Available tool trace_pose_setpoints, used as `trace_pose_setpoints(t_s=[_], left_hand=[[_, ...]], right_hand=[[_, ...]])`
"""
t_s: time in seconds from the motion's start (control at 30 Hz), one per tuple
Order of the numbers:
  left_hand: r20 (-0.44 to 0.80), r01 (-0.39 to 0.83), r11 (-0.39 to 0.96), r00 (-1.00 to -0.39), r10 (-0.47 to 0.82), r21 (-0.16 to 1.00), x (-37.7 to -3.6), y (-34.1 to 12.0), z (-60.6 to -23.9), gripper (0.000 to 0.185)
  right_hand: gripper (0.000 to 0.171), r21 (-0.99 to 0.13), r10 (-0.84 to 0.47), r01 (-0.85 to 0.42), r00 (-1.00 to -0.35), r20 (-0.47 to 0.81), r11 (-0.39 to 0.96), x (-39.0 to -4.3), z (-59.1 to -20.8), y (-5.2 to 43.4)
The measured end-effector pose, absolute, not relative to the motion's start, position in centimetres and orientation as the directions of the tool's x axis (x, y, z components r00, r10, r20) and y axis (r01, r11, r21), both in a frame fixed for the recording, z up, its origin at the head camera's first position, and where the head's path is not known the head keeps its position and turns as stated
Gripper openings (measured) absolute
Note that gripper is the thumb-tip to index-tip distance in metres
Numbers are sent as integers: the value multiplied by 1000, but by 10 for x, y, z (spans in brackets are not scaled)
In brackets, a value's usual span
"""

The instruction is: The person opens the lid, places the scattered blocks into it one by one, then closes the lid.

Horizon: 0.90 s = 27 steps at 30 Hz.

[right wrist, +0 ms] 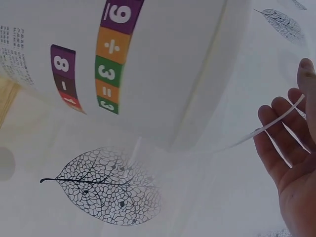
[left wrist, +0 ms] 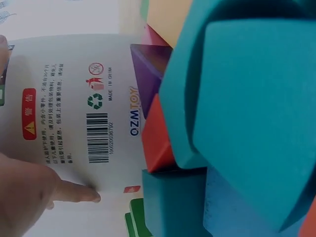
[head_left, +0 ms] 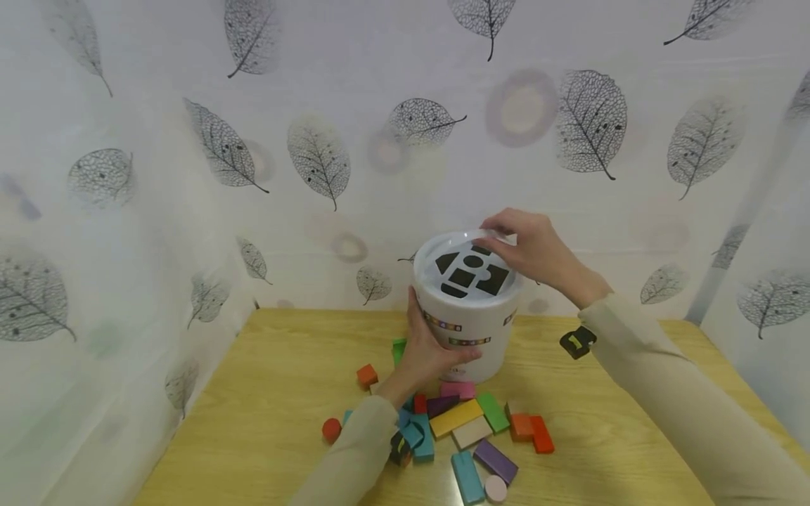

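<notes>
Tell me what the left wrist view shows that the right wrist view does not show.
Only the left wrist view shows the barcode, the recycling mark, the red warning label and the teal block close to the camera, with the left hand pressed on the wall. Only the right wrist view shows the coloured number strip, a leaf print and the right hand at the thin lid edge. Both show the white bucket.

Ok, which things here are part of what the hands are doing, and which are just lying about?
In hand:
white tub, steadied by left hand
clear lid with shape cut-outs, its rim under right hand

Lying about:
coloured blocks
red ball
black clip
</notes>
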<state>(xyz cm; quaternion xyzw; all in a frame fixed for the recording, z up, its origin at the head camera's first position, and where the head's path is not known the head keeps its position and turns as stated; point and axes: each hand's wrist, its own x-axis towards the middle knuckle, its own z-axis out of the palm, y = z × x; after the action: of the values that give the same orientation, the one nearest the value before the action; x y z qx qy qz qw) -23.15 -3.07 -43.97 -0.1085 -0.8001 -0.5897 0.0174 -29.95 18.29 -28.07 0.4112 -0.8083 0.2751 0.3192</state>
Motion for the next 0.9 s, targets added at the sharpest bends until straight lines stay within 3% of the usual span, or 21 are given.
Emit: trace_pose_setpoints(t_s=[0.5,0.73,0.9], left_hand=[[245,292,205,-943,227,934,-246,-38,-449,146],[292,336,205,-932,216,919,-249,-40,-449,146],[454,484,109,-864,220,868,-250,-44,-436,142]], right_hand=[[13,-356,-468,-814,-562,682,459,-287,-258,170],[15,-331,-469,-843,-517,716,424,-286,-255,166],[15,-257,-497,-890,-428,755,377,-280,-240,157]])
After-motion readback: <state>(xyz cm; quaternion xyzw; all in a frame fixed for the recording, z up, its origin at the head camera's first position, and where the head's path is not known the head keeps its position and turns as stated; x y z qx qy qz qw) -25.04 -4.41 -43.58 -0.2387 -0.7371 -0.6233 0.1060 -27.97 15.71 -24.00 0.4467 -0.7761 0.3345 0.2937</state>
